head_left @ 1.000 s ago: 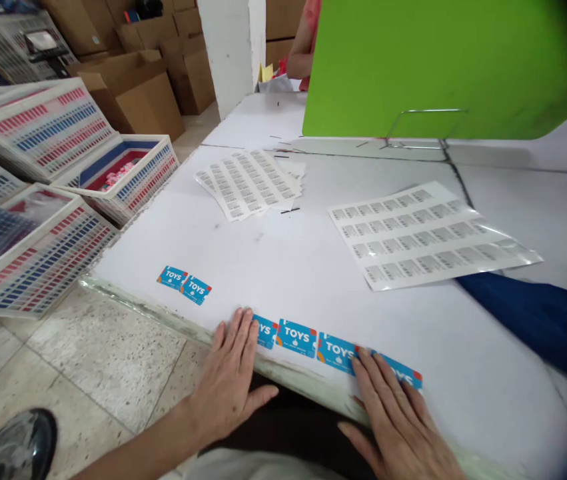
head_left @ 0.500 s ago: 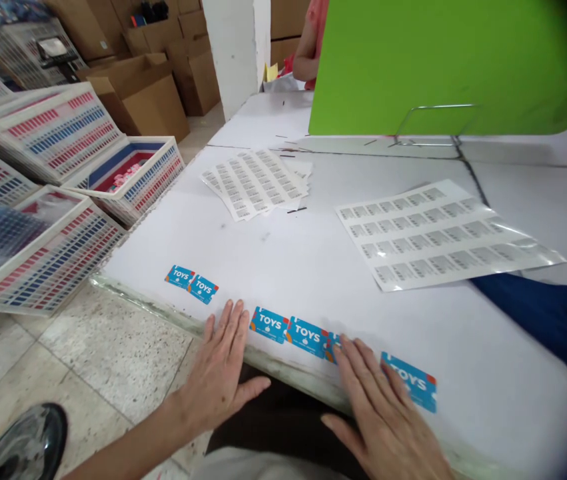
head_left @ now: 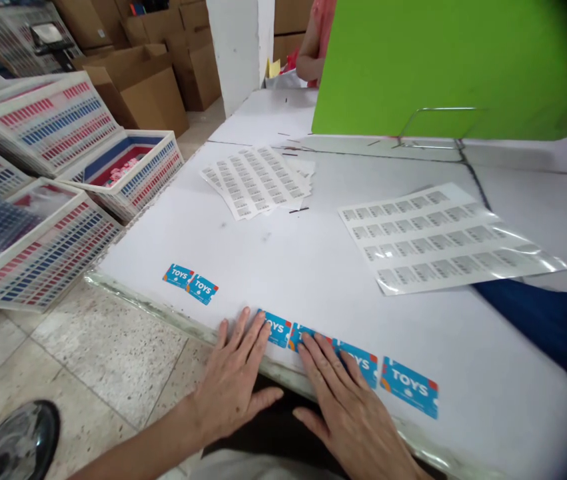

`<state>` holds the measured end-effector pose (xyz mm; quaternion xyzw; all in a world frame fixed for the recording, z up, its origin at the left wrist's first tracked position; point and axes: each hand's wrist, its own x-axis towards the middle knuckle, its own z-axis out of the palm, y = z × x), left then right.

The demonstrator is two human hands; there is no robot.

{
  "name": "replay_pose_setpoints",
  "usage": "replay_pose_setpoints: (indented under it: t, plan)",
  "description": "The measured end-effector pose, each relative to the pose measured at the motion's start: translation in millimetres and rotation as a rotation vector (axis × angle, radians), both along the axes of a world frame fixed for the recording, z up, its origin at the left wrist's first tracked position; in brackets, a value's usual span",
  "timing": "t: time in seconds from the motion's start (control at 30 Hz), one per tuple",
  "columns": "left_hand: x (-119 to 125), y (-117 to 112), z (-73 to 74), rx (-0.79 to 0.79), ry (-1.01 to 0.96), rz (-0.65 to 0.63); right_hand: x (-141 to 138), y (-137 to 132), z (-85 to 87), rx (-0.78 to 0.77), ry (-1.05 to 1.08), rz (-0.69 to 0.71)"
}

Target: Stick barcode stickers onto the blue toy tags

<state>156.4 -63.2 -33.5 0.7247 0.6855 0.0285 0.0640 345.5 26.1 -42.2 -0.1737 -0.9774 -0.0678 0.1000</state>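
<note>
Left hand (head_left: pixel 230 387) open flat, holding nothing, fingertips on first blue TOYS label (head_left: pixel 278 330); right hand (head_left: pixel 346 420) open flat, fingers over middle labels (head_left: pixel 362 361), all along table edge (head_left: pixel 163 312). I'd press evenly, keeping line straight.

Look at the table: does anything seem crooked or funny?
Yes. The stack of printed label sheets is fanned out askew, with its sheets not lined up, so their edges stick out at different angles.
</note>
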Motion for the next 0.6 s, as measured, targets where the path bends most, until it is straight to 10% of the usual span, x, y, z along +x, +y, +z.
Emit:
replay_pose_setpoints:
  t: [0.17,0.47,0.6]
  plan:
    - [-7,-1,1.3,0.051,0.04,0.017,4,-2,4.5,-0.004,-0.026,0.005]
    - [-119,-11,-8.5,0.089,0.189,0.311,63,4,7.4,0.047,0.013,-0.152]
    - [-113,-14,-9.1,-0.012,0.177,0.324,70,4,-10.7,0.042,0.1,-0.155]
